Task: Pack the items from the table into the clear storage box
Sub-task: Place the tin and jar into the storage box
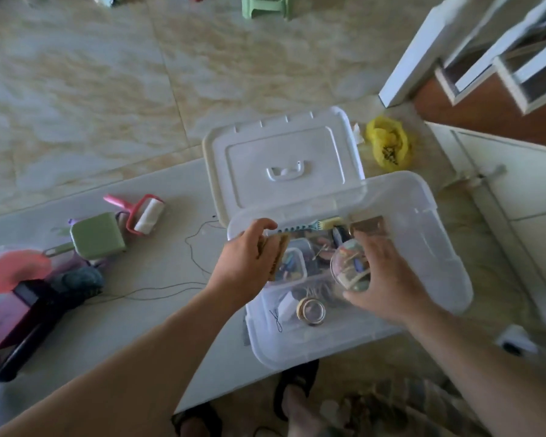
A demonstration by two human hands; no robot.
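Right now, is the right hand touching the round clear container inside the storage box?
Touching. The head view shows the right hand with its fingers curled round the round clear container, above the open clear storage box.

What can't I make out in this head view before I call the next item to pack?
- Brown item in the left hand: blurred, mostly covered by the fingers, so its identity is unclear.
- Contents of the clear jar under the right hand: smeared by motion blur.
- Dark pile at the table's left edge: blurred, partly cut off.
- Yellow bag contents: too small.
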